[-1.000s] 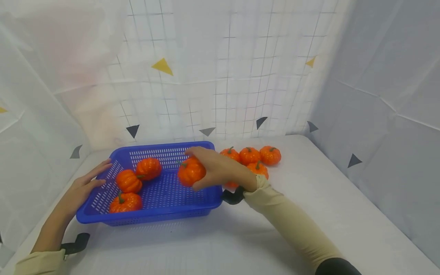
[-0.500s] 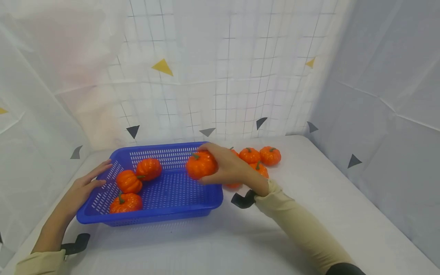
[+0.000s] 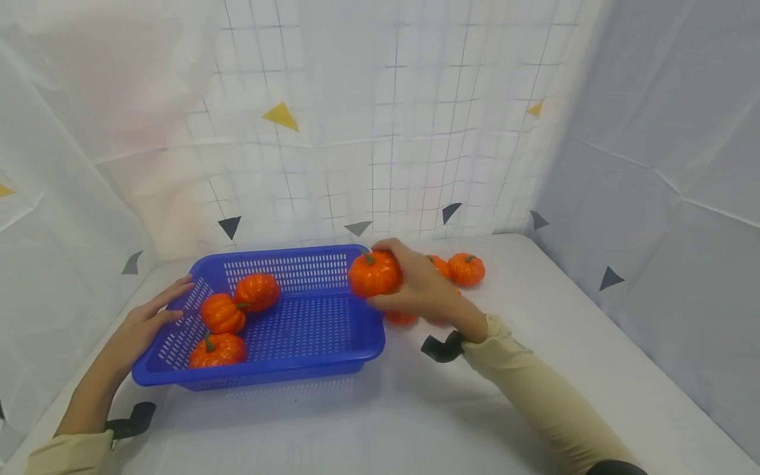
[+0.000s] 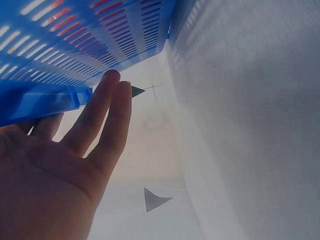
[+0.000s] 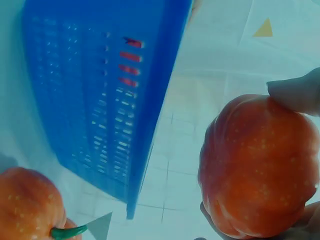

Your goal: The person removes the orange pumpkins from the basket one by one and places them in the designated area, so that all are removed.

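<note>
In the head view my right hand (image 3: pixel 424 284) grips a small orange pumpkin (image 3: pixel 375 274) with a green stem, raised over the right end of a blue plastic basket (image 3: pixel 255 369). Thumb and fingers lie on either side of this pumpkin (image 5: pixel 260 165) in the right wrist view. Inside the basket's left half sit three more pumpkins (image 3: pixel 222 314). My left hand (image 3: pixel 133 333) rests at the basket's left end, fingers fairly straight against the rim. From the left wrist, those fingers (image 4: pixel 117 120) reach along the outside of the slotted wall (image 4: pixel 100 45).
Several more pumpkins (image 3: pixel 466 269) stand on the white table (image 3: pixel 534 316) just right of the basket, partly hidden behind my right hand and forearm. A white sheet (image 3: pixel 338 119) with grid lines hangs behind the table, and a grey-white sheet (image 3: pixel 665 198) hangs at right.
My right hand has moved right and slightly up with the pumpkin, from over the basket's inside to its right end. The left hand and basket have stayed put.
</note>
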`<state>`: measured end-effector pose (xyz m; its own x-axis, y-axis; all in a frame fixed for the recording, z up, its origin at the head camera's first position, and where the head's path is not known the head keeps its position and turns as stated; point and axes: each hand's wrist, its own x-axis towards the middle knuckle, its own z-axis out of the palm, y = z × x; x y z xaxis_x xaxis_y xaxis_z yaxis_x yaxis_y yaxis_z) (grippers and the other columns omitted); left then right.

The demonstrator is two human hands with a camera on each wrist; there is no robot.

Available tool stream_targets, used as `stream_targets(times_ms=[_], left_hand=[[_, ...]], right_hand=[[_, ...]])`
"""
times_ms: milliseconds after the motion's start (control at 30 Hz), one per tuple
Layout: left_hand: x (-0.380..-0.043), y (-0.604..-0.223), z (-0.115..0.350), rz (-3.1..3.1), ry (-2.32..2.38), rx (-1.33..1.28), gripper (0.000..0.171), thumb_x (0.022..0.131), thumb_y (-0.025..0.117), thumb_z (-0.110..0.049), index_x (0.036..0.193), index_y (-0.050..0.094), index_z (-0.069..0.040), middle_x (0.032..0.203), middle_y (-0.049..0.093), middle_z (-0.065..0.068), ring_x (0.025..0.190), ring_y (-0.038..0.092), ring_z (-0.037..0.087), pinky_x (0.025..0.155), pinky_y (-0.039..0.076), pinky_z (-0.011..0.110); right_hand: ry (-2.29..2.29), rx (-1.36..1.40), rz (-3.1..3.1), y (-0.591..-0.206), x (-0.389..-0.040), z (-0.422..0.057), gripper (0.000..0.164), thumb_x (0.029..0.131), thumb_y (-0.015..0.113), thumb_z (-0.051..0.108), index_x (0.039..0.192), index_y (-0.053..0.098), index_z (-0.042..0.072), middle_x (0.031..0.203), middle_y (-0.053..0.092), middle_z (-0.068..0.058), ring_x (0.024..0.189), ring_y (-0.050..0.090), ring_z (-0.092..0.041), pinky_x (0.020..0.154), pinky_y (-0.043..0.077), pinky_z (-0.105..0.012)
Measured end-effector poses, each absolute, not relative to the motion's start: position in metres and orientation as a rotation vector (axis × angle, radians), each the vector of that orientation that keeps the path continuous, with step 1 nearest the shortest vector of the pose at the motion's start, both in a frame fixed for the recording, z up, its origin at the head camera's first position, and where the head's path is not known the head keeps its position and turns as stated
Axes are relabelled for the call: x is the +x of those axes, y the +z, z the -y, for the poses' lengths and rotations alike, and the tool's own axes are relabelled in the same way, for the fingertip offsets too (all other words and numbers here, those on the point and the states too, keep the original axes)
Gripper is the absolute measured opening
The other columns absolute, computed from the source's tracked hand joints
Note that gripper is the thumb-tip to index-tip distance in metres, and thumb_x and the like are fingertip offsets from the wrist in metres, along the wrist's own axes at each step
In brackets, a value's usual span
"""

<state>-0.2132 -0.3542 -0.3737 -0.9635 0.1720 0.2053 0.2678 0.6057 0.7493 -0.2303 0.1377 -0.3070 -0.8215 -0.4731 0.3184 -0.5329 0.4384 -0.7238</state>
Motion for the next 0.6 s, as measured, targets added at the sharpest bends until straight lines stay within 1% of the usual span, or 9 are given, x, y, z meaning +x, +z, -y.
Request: stream_targets(times_ms=[167,367,600], left_hand=[[-0.212,-0.374,0.354,2.712,-1.304,-0.375,0.056,0.111,0.044,-0.025,0.161,0.033,-0.003,0.169,0.016,0.025,0.149,0.011,0.06,0.102,0.012,0.088],[-0.21,-0.374,0.353,2.715,-1.315,-0.387,0.056,0.111,0.045,-0.026,0.161,0.033,-0.004,0.169,0.016,0.024,0.149,0.011,0.06,0.103,0.012,0.088],[-0.21,-0.371,0.355,2.689,-1.34,-0.414,0.054,0.112,0.044,-0.025,0.161,0.035,-0.007,0.169,0.016,0.023,0.15,0.008,0.057,0.106,0.004,0.086]], right_hand=[[1.298,0.863,2.63,-0.309,-0.232,-0.147,0.072,0.082,0.086,0.022,0.143,0.047,0.02,0.125,0.061,-0.002,0.108,0.063,-0.022,0.086,0.059,-0.041],[1.237,0.785,2.674,-0.314,-0.235,-0.159,0.075,0.08,0.086,0.023,0.143,0.046,0.02,0.125,0.062,-0.004,0.107,0.064,-0.024,0.083,0.061,-0.042],[1.204,0.786,2.635,-0.311,-0.24,-0.167,0.077,0.078,0.087,0.025,0.143,0.048,0.012,0.126,0.063,-0.008,0.106,0.064,-0.028,0.081,0.062,-0.044]])
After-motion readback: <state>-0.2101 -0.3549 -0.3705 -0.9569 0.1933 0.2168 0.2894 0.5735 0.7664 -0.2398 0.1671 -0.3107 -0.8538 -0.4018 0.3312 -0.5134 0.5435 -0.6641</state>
